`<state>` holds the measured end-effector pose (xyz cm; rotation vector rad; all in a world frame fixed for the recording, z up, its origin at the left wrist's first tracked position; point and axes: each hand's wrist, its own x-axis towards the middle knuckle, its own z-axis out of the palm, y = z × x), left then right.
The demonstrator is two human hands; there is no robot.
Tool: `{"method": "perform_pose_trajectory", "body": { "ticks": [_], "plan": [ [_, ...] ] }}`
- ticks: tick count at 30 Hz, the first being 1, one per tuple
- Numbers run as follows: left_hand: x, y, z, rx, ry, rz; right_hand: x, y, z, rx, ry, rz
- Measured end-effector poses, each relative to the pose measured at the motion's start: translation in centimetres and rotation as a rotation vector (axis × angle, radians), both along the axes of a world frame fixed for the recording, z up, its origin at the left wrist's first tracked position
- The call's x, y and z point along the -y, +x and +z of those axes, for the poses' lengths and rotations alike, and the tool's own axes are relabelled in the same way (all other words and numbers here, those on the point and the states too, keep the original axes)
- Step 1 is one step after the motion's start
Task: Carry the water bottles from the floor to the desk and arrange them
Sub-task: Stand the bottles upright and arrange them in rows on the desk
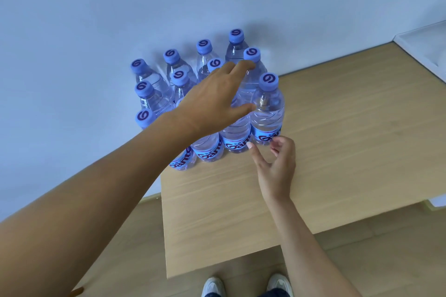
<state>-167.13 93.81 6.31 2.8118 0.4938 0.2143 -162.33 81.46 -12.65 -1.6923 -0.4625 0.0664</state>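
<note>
Two hands work a cluster of upright water bottles (210, 94) at the worktop's (337, 140) far left corner. Left hand (214, 101), fingers spread and gripping nothing, rests across the bottle shoulders; right hand (275, 166), fingers loosely curled and empty, hovers just beside the label of the nearest bottle (266, 113). That bottle stands directly beyond the right fingertips, making the right hand likeliest to nudge it.

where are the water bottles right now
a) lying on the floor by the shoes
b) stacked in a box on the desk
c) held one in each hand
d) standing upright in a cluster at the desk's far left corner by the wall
d: the water bottles stand capped and upright together on the desk against the wall, with neither hand gripping one.
</note>
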Motion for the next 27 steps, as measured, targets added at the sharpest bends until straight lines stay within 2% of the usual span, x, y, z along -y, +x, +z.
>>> {"method": "perform_pose_trajectory", "body": {
  "ticks": [2, 8, 16, 27],
  "plan": [
    [0.3, 1.4, 0.4, 0.018, -0.017, -0.021, 0.3, 1.3, -0.1, -0.019, -0.026, -0.004],
    [0.4, 5.0, 0.8, -0.138, -0.043, -0.098, -0.5, 4.1, -0.3, -0.008, -0.088, 0.128],
    [0.5, 5.3, 0.9, -0.135, 0.005, -0.112, -0.2, 4.9, -0.7, 0.015, -0.085, 0.171],
    [0.6, 5.4, 1.0, -0.151, -0.062, -0.067, -0.8, 3.8, 0.3, 0.041, -0.167, 0.063]
  ]
}}
